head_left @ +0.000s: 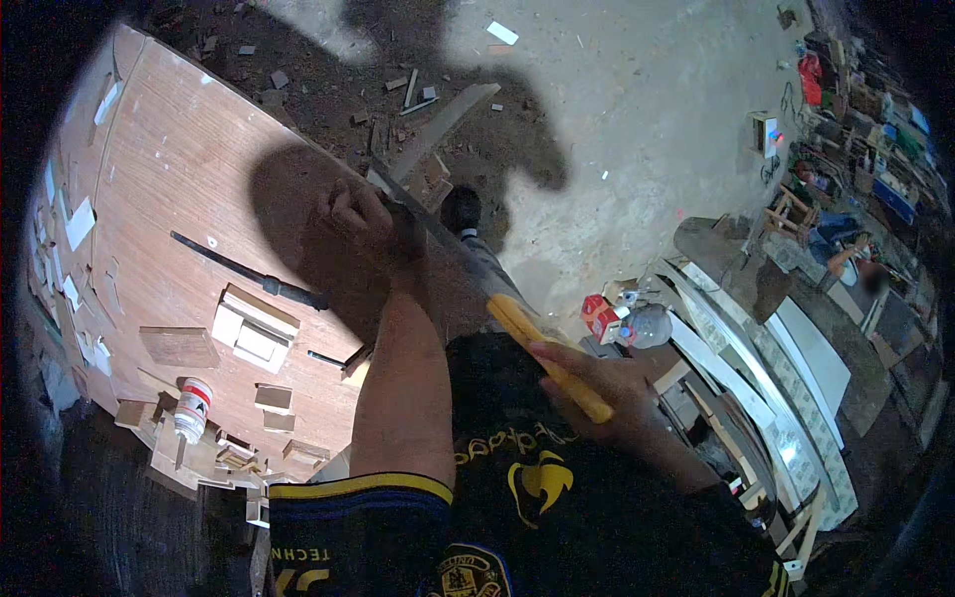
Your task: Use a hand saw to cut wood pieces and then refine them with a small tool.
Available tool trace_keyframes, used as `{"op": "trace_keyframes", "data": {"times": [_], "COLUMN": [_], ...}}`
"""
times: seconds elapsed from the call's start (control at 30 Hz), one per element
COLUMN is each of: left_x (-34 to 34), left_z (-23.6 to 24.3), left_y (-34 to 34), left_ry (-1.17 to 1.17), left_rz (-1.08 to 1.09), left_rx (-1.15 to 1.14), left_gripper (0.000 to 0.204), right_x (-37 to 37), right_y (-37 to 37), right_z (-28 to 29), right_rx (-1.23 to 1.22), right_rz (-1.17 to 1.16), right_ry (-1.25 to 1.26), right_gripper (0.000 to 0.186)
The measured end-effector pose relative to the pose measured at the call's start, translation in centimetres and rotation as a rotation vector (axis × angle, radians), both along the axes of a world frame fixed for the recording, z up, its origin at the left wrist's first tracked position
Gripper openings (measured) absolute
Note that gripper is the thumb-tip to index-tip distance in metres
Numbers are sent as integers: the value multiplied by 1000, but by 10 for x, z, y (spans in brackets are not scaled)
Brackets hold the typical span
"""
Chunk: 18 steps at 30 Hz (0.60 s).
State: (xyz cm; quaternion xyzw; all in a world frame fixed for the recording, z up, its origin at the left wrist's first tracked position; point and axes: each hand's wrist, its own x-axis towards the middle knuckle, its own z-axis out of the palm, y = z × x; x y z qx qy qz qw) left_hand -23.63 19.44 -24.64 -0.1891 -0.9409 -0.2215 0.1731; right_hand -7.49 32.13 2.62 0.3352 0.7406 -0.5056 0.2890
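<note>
My right hand (597,383) is wrapped round the yellow handle of a long tool (509,316). Its thin grey blade slants up and left, past the table's edge, and is smeared by motion. I cannot tell whether it is a saw or a file. My left hand (373,221) is closed beside the far end of the blade, over the edge of the brown wood-grain tabletop (199,129). Dark shadow hides what those fingers grip. A small pale piece (378,179) shows just past them.
On the tabletop lie a long dark tool (249,271), a pale wooden block (256,328), a white bottle (194,406) and several offcuts. Wood scraps (408,95) litter the floor ahead. At right are long panels (756,378), a clear jug (649,325) and a seated person (851,261).
</note>
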Motion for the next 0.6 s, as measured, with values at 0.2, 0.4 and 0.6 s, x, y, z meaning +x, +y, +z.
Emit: {"op": "trace_keyframes", "data": {"times": [0.2, 0.4, 0.6], "left_x": [0, -2, 0], "left_z": [-11, -24, -14], "left_y": [0, -24, -9], "left_ry": [9, -51, -99], "left_rz": [64, -93, -16], "left_rx": [-28, -169, -58], "left_gripper": [30, 53, 19], "right_x": [3, 7, 13], "right_y": [9, 10, 6], "right_z": [12, 18, 11], "right_rx": [120, 145, 95], "right_rz": [113, 109, -18], "right_ry": [178, 276, 238], "right_gripper": [50, 52, 49]}}
